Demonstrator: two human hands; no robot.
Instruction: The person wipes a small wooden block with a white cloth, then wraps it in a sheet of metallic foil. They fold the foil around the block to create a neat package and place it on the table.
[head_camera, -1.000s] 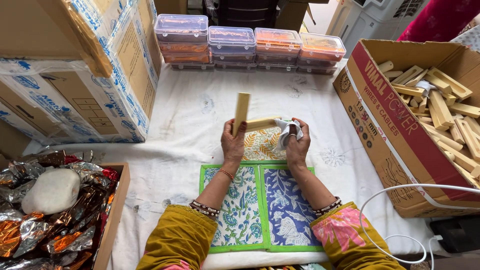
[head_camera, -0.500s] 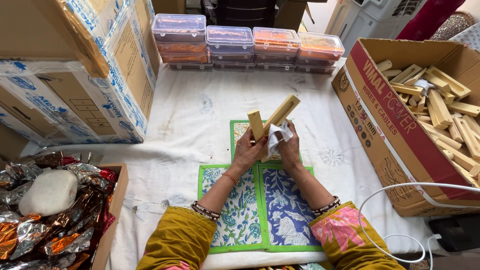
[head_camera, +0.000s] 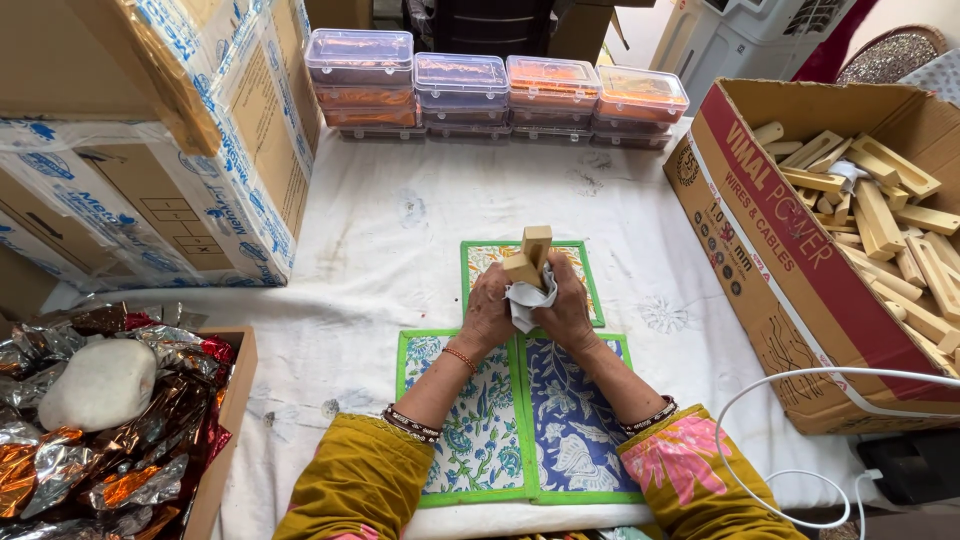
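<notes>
My left hand (head_camera: 487, 312) and right hand (head_camera: 568, 305) are raised side by side, fingers curled closed, forearms angling inward from my yellow sleeves.

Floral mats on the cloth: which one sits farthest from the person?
The single mat beyond the hands, its centre orange-patterned. The green-toned mat and blue mat lie side by side nearer the person.

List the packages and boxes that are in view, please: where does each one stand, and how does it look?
Cardboard boxes: stacked at left, brown with blue-and-white printed tape.
Plastic containers: row at the table's far edge, clear lids, orange contents.
Open carton: at right, brown with a red printed side, full of wooden pieces.
Foil wrappers: box at lower left, shiny, crumpled.
</notes>
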